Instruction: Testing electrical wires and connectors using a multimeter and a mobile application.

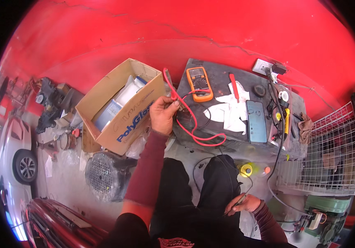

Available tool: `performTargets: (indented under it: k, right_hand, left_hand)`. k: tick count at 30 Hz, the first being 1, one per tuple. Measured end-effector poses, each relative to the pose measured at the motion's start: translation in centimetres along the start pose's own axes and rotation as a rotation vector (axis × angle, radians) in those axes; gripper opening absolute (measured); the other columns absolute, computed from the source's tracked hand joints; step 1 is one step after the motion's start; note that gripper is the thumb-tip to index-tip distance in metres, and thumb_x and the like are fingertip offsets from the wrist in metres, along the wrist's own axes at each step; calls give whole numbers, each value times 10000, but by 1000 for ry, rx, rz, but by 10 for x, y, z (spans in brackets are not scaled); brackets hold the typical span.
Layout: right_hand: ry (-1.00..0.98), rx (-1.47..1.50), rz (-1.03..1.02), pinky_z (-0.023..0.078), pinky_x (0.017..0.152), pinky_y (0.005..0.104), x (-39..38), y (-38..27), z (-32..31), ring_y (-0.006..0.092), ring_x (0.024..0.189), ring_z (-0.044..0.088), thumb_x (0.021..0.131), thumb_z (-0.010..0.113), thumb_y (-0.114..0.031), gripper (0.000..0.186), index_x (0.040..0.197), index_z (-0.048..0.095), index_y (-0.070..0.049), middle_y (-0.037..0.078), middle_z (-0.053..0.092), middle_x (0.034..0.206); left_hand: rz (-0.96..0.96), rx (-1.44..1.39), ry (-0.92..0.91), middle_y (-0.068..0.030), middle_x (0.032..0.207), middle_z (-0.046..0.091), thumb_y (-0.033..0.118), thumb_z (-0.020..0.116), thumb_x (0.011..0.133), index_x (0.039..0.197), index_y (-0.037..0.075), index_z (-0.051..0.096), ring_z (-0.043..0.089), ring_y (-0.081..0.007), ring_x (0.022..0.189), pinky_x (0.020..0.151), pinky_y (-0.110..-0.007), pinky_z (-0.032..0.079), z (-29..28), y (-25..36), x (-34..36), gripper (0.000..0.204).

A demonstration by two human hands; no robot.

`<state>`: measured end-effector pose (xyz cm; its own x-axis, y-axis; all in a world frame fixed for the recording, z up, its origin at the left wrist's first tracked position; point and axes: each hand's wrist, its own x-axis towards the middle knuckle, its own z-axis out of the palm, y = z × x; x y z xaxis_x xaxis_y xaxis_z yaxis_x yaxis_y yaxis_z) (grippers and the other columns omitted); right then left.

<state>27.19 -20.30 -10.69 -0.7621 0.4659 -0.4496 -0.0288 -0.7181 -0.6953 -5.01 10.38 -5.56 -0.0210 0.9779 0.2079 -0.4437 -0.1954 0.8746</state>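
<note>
My left hand (164,115) is raised between the carton and the table, closed on a red clip-ended test lead (168,78). The lead's red wire loops over the table's near edge and back to an orange multimeter (200,84) on the dark tabletop. Low at the right, beside my knee, my right hand (247,204) pinches a thin dark cable (248,191). The end of that cable is mostly hidden by my fingers. White cloth (229,113) lies beside the meter, with a red-handled tool (234,87) across it. A phone (257,122) rests to its right.
An open cardboard box (134,115) with packages stands at left. Below it is a plastic-wrapped motor-like unit (108,175). A wire basket (326,149) stands right, near a green machine (326,211). Tape rolls (259,91), a yellow cutter (287,120) and a wall socket (262,66) are at the table's right.
</note>
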Motion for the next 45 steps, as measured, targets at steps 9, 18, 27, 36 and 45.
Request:
performTargets:
  k: [9, 18, 27, 36, 45]
  right_hand:
    - [43, 284, -280, 556, 872, 390, -11, 32, 7, 318, 991, 680, 903, 680, -164, 240, 1013, 691, 49, 260, 650, 1139]
    - [249, 328, -423, 567, 773, 407, -32, 20, 35, 309, 867, 685, 860, 673, -60, 150, 963, 671, 50, 233, 655, 1015]
    - [324, 529, -956, 448, 596, 284, -11, -86, 102, 99, 677, 497, 852, 711, -109, 562, 1358, 484, -20, 116, 588, 961]
    - [681, -96, -1097, 427, 679, 198, 18, -120, 117, 67, 768, 536, 843, 734, -97, 572, 1343, 491, 40, 62, 614, 938]
    - [886, -273, -1027, 457, 717, 215, 48, -158, 125, 68, 824, 578, 928, 664, -85, 186, 1082, 629, 14, 41, 658, 952]
  left_hand:
    - [20, -91, -47, -130, 944, 706, 1, 693, 879, 984, 0, 622, 656, -120, 768, 605, -196, 459, -6, 33, -13, 127]
    - [256, 190, -32, -90, 959, 701, -14, 740, 844, 965, -23, 648, 661, -147, 886, 799, -278, 531, 35, 57, -89, 152]
    - [747, 841, -389, -139, 934, 710, -32, 752, 714, 898, 7, 696, 701, -278, 852, 738, -341, 559, 75, 69, -121, 196]
    - [681, 817, -427, -109, 920, 699, -1, 758, 727, 896, 19, 680, 688, -280, 839, 734, -356, 561, 74, 64, -141, 187]
    - [395, 624, -383, -107, 960, 691, -22, 765, 762, 965, 1, 676, 682, -187, 814, 695, -296, 548, 65, 53, -154, 222]
